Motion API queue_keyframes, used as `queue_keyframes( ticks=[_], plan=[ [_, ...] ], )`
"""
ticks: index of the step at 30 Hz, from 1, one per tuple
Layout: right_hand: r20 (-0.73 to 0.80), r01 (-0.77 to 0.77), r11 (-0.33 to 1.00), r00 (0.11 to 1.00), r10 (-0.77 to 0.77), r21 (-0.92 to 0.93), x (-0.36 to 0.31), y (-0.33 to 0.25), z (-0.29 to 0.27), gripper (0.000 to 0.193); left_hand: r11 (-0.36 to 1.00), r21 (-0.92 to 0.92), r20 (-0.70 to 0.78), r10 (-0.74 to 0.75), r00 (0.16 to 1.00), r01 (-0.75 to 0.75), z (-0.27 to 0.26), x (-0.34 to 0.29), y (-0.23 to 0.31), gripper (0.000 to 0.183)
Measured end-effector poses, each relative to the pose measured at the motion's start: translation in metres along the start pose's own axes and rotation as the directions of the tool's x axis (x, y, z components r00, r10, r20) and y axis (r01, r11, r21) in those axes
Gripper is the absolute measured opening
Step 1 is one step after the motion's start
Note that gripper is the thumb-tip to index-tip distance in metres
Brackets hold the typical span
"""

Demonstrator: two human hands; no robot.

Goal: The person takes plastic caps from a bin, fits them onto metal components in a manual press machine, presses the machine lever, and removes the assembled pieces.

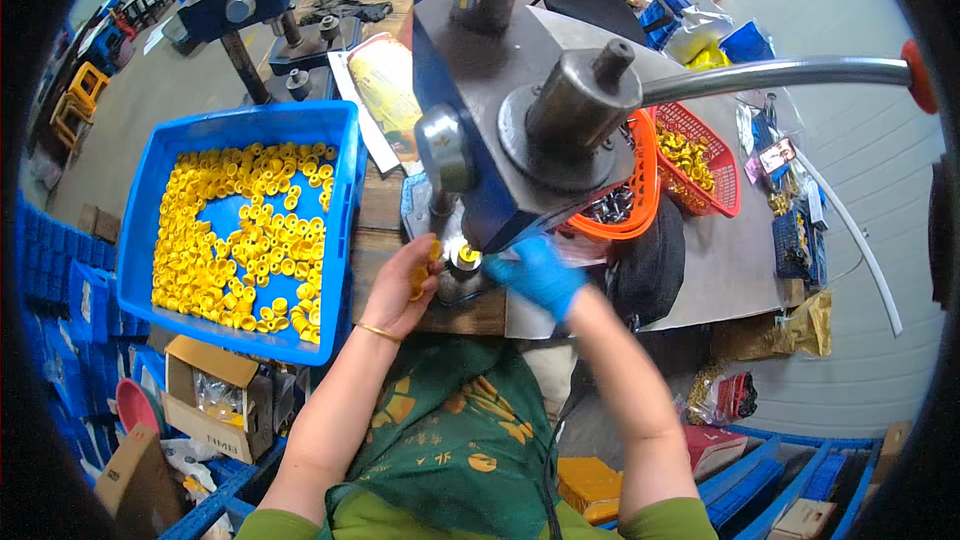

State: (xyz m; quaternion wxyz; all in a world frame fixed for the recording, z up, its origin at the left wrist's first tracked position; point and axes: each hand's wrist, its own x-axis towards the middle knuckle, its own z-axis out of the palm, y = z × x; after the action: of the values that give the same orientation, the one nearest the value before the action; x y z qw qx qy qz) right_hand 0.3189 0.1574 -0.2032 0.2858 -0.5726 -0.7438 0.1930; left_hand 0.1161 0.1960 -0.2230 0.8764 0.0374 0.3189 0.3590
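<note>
My left hand [397,292], bare and closed, holds a few small yellow plastic caps [420,280] at the left of the press fixture. On the fixture's round metal holder [464,270] sits a yellow piece [467,254], under the head of a hand press [490,110]. My right hand [540,275], in a blue glove, is just right of the holder. Motion smears its fingers, so what they hold, if anything, does not show. To the left, a blue tray [348,180] carries many loose yellow caps [245,240].
The press's long lever [790,75] reaches far right with a red knob. Behind the press head stand an orange basket [648,205] of dark metal parts and a red basket [725,165] of yellow parts. A second press [235,5] stands at the back left.
</note>
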Motion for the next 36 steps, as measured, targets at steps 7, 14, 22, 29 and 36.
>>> queue_keyframes(
  ticks=[7, 14, 22, 29, 36],
  plan=[
    [-0.055, -0.066, 0.987, 0.996, 0.075, 0.147, -0.002, 0.013, 0.04, 0.023, 0.808, 0.527, -0.005, 0.311, 0.95, -0.262, 0.01, 0.011, 0.0, 0.021],
    [-0.625, -0.268, 0.95, 0.718, 0.307, 0.159, 0.026, 0.058, -0.117, 0.022, -0.065, 0.826, 0.488, 0.583, 0.65, -0.561, 0.0, 0.029, -0.018, 0.025],
    [-0.583, -0.368, 0.842, 0.808, 0.08, -0.394, 0.004, 0.135, -0.182, 0.027, -0.281, 0.897, 0.436, 0.448, 0.78, -0.34, 0.018, 0.019, -0.022, 0.027],
    [0.056, -0.201, 0.862, 0.965, 0.256, -0.466, 0.006, 0.087, -0.124, 0.016, -0.174, 0.905, 0.423, 0.455, 0.784, -0.387, -0.013, 0.023, -0.019, 0.027],
    [-0.527, -0.154, 0.962, 0.85, 0.012, -0.226, 0.001, 0.063, -0.103, 0.015, 0.198, 0.876, 0.283, 0.526, 0.802, -0.439, -0.012, 0.005, -0.012, 0.03]
  ],
)
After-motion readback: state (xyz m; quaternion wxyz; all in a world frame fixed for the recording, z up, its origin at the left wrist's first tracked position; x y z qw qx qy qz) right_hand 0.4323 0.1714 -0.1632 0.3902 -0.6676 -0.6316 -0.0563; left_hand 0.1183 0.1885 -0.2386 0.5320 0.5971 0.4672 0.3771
